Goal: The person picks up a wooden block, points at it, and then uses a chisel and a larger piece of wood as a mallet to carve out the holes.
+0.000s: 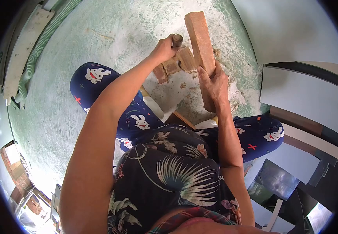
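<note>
My left hand (164, 49) is closed around a short, thick round wooden handle (177, 40) whose round end faces up. What is at the handle's lower end is hidden. Below that hand, a notched wooden workpiece (172, 67) lies on the floor, with a paler wooden piece (187, 59) at its right. My right hand (215, 86) grips a long rectangular wooden block (200, 39) near its middle, fingers wrapped round the far side. The block stands out lengthwise past the hand at both ends, beside the workpiece and apart from the handle.
Wood chips (183, 85) are scattered on the worn green floor (98, 43). A ribbed green hose (40, 50) runs along the left. Boards and panels (305, 93) lie stacked at the right. A wooden stool edge (180, 119) shows between my legs.
</note>
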`<state>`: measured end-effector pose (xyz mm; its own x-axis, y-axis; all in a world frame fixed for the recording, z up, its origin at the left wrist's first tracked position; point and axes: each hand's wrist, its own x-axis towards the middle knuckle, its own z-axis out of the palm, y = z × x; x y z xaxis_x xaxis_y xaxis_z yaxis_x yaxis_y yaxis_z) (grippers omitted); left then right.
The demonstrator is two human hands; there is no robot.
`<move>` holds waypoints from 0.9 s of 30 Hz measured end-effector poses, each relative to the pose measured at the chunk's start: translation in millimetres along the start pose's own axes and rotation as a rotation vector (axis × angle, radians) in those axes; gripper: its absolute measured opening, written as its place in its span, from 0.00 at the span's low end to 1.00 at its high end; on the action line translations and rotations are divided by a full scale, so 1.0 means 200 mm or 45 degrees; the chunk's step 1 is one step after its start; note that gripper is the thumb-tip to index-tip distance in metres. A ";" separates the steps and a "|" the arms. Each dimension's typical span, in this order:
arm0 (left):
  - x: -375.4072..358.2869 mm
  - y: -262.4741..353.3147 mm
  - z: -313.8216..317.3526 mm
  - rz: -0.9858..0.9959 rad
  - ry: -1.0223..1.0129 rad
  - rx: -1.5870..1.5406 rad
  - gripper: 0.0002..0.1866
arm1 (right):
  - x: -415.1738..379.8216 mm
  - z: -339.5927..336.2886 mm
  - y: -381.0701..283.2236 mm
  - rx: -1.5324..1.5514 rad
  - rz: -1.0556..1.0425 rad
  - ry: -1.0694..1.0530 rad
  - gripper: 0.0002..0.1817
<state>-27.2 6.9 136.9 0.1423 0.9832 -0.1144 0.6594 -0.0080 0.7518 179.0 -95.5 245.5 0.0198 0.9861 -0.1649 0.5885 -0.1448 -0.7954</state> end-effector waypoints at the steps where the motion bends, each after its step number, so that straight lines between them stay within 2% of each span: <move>1: 0.00 0.00 0.00 -0.002 0.000 -0.015 0.18 | 0.00 0.00 -0.01 0.002 0.008 -0.005 0.33; 15: -0.01 -0.02 0.00 -0.005 -0.065 -0.019 0.17 | 0.00 0.01 -0.01 0.005 0.008 -0.017 0.32; 18: 0.01 -0.07 0.02 0.015 0.001 -0.083 0.17 | -0.01 0.01 -0.01 0.069 -0.057 0.001 0.32; 21: 0.00 -0.05 0.00 -0.048 -0.002 -0.087 0.18 | -0.03 -0.01 -0.08 0.227 -0.201 0.022 0.33; 24: 0.02 -0.09 0.01 0.010 -0.046 -0.140 0.20 | -0.05 0.00 -0.09 0.266 -0.391 0.079 0.33; 27: 0.00 -0.08 0.01 -0.032 -0.026 -0.100 0.21 | -0.01 0.08 0.01 0.084 -0.245 -0.045 0.34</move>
<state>-35.5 7.5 124.2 0.1424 0.9789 -0.1466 0.6033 0.0316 0.7969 166.9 -100.0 234.0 -0.1171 0.9928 -0.0258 0.5246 0.0398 -0.8504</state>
